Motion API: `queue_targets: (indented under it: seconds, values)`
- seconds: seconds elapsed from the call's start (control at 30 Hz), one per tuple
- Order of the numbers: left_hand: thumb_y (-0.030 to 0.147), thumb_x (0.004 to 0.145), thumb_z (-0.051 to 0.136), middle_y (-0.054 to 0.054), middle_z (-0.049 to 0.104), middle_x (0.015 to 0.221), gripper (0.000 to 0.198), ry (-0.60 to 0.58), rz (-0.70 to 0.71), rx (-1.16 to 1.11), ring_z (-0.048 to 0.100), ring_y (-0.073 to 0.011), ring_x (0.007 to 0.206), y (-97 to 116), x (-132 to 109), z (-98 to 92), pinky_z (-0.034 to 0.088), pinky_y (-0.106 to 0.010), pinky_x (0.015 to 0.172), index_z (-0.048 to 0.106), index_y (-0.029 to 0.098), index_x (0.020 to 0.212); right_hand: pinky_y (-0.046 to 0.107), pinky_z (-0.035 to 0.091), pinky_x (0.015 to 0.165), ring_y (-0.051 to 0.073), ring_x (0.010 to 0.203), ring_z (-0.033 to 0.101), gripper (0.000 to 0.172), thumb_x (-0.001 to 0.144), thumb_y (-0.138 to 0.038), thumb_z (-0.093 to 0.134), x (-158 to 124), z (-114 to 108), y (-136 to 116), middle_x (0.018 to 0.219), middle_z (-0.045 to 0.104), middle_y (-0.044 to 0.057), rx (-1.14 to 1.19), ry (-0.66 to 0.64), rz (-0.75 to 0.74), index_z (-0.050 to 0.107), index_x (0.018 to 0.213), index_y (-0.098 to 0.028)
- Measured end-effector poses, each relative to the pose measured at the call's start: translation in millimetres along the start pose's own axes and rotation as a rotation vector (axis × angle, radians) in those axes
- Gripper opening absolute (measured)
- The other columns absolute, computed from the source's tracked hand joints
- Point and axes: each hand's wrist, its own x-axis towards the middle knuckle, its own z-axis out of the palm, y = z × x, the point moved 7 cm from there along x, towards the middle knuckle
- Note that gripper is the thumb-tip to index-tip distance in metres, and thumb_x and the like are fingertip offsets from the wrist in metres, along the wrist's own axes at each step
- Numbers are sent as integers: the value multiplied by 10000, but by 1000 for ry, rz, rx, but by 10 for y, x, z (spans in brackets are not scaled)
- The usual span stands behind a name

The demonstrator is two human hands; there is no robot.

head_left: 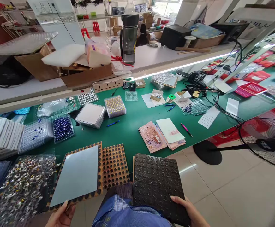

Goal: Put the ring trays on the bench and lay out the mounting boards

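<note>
Two hands [62, 215] on studded boards [157, 186]

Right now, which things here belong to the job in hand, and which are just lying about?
In use:
dark studded board, held by right hand
pale sheet on amber studded board, at left hand

Lying about:
blue bead tray
pink booklets
spool
water bottle
fan
</note>
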Motion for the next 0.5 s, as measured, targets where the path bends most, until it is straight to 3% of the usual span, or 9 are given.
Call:
queue_targets:
  seconds: [0.13, 0.2, 0.33, 0.4, 0.5]
  values:
    - [-24, 897, 594, -46, 752, 696, 260, -142, -84, 96, 763, -190, 688, -482, 52, 352, 699, -310, 656, 678, 126, 702, 412, 630, 751, 326, 785, 760, 780, 475, -435, 968, 37, 86, 7, 880, 808, 108, 20, -14, -26, 602, 1110, -169]
    - [-40, 845, 666, -46, 775, 770, 186, -213, -93, 174, 770, -202, 727, -764, 28, 577, 694, -322, 678, 686, 135, 784, 407, 626, 740, 322, 786, 758, 763, 481, -438, 952, 79, 122, 29, 883, 810, 113, 31, -17, -37, 604, 1104, -168]
    - [5, 835, 715, -67, 796, 916, 234, -368, -91, 308, 768, -206, 772, -1339, -35, 944, 669, -296, 659, 667, 148, 1015, 388, 615, 735, 313, 821, 755, 723, 498, -430, 919, 161, 150, 46, 903, 813, 119, 40, -27, -77, 613, 1098, -168]
    - [35, 838, 726, -106, 800, 952, 265, -445, -113, 337, 768, -217, 775, -1594, -40, 1042, 658, -290, 653, 646, 134, 1070, 377, 607, 722, 305, 812, 750, 685, 499, -421, 888, 183, 140, 47, 875, 808, 99, 35, -30, -93, 618, 1080, -178]
    - [54, 819, 756, -123, 800, 959, 356, -474, -163, 365, 772, -230, 783, -1885, 15, 1041, 661, -310, 686, 619, 127, 1140, 375, 600, 726, 301, 809, 744, 628, 494, -417, 845, 199, 119, 51, 851, 797, 77, 26, -36, -104, 638, 1043, -192]
